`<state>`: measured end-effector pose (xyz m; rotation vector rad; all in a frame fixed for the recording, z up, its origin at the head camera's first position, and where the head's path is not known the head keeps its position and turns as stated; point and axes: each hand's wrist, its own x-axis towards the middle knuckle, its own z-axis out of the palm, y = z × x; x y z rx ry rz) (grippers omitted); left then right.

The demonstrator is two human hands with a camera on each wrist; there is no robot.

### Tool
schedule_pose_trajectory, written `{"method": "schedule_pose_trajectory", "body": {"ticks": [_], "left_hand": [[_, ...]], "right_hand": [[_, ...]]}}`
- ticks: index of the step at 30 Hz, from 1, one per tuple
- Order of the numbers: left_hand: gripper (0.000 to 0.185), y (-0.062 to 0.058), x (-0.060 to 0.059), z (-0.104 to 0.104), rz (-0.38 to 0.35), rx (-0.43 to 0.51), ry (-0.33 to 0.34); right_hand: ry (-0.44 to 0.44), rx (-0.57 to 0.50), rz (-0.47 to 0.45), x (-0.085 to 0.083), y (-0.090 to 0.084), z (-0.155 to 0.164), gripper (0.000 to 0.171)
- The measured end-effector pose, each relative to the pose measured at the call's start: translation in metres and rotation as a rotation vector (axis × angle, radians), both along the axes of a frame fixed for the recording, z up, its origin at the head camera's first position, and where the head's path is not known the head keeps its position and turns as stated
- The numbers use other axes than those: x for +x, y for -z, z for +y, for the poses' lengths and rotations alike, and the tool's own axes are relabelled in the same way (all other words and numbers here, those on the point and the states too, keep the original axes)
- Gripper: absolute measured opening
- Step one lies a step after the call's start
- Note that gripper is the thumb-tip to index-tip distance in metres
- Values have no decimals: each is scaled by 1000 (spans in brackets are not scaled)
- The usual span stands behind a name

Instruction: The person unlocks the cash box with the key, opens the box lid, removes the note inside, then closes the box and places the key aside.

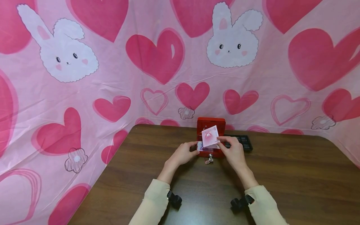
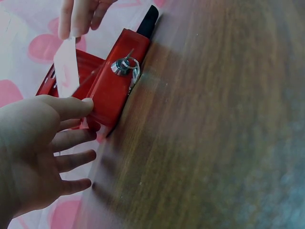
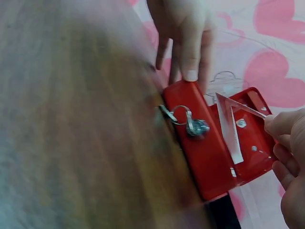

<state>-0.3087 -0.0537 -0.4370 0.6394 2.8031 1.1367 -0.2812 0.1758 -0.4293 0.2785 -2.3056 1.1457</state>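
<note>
Head view: at far counter (image 1: 281, 175), right hand (image 1: 234, 152) pinching pink banknote (image 1: 210, 136) over open red cash box (image 1: 211, 126). Left wrist: left hand (image 2: 40, 152), fingers spread, steadying box front. Right wrist: key (image 3: 190, 125) in lock. Next, probably: lowering note flat inside.

The small red box (image 3: 209, 157) looks like painted metal, smooth with a soft gloss, and a shiny silver metal key with a ring (image 3: 188, 121) hangs from its lock. The folded pink-and-white note (image 1: 210, 136) is thin matt paper. The dark brown table (image 1: 281, 181) shows smooth wood grain. The pink heart-and-rabbit backdrop (image 1: 112, 68) is soft, creased cloth.
</note>
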Motion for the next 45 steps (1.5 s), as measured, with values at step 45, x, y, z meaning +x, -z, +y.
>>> {"method": "schedule_pose_trajectory", "body": {"ticks": [45], "left_hand": [[52,1,5,-7,-28,2,11]], "right_hand": [[-217,126,-252,26,-38,77,53]]}}
